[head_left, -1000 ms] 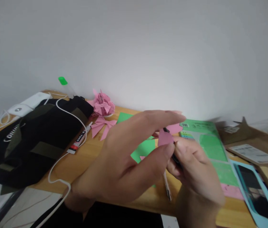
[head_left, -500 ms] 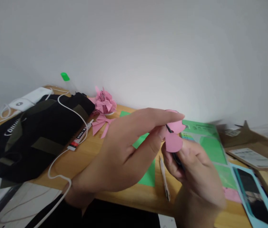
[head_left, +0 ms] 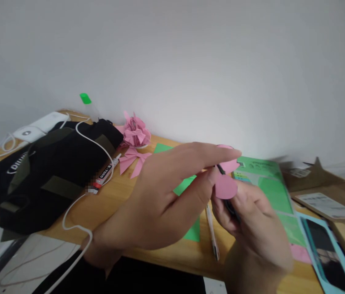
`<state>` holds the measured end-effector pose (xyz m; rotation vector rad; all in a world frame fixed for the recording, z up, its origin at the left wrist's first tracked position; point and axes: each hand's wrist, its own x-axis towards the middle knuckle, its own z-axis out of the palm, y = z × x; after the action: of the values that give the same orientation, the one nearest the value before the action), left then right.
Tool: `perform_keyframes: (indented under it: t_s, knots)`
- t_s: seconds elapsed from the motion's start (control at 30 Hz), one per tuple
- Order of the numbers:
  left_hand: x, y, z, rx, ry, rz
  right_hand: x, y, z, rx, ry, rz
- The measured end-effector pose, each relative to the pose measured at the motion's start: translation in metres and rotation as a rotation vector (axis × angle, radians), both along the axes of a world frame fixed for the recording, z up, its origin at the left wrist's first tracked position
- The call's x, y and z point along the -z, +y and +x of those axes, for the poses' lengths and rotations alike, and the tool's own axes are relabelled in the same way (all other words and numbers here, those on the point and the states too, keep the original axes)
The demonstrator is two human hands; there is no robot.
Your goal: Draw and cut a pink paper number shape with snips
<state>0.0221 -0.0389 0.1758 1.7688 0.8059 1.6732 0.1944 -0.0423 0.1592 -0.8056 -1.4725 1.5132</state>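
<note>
In front of me, a piece of pink paper (head_left: 226, 187) with rounded lobes is held between both hands. My left hand (head_left: 163, 200) reaches across from the left, its thumb on the paper's edge and its index finger stretched along the upper lobe. My right hand (head_left: 258, 224) is closed below, thumb and fingers gripping the paper together with a slim black object (head_left: 229, 206). That object's dark tip shows between the lobes; most of it is hidden, so I cannot make out its kind.
Behind my hands lie green paper (head_left: 193, 232) and a pen (head_left: 212, 232). A pink paper flower (head_left: 135, 132), a pink paper bow (head_left: 132, 160), a glue tube (head_left: 106, 171) and a black bag (head_left: 52, 175) occupy the left. A phone (head_left: 327, 253) and cardboard box (head_left: 328, 204) are right.
Both hands and the pink paper sit slightly lower and further right in view. The hold on the paper looks much the same.
</note>
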Motion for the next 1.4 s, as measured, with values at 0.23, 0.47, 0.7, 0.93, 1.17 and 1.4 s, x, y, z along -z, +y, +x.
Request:
perform_keyframes:
  t_s: [0.23,0.47,0.7,0.93,1.17,1.4]
  knots:
    - [-0.001,-0.001,-0.001,-0.013,0.028,-0.013,0.002,-0.001,0.001,0.004,0.021,-0.009]
    - [-0.002,-0.004,0.0,-0.044,0.02,-0.067,-0.002,0.001,-0.001,0.007,0.003,-0.003]
    - [0.001,0.001,0.0,0.023,-0.019,-0.062,0.003,0.004,-0.001,0.0,0.021,0.01]
    - [0.006,0.016,0.002,0.112,-0.052,-0.059,0.002,0.009,-0.002,0.008,0.038,-0.04]
    - [0.014,0.028,0.004,0.127,-0.062,-0.039,0.007,0.015,0.0,-0.021,0.065,-0.091]
    - [0.013,0.027,0.004,0.139,-0.09,-0.072,0.006,0.016,-0.001,-0.034,0.079,-0.12]
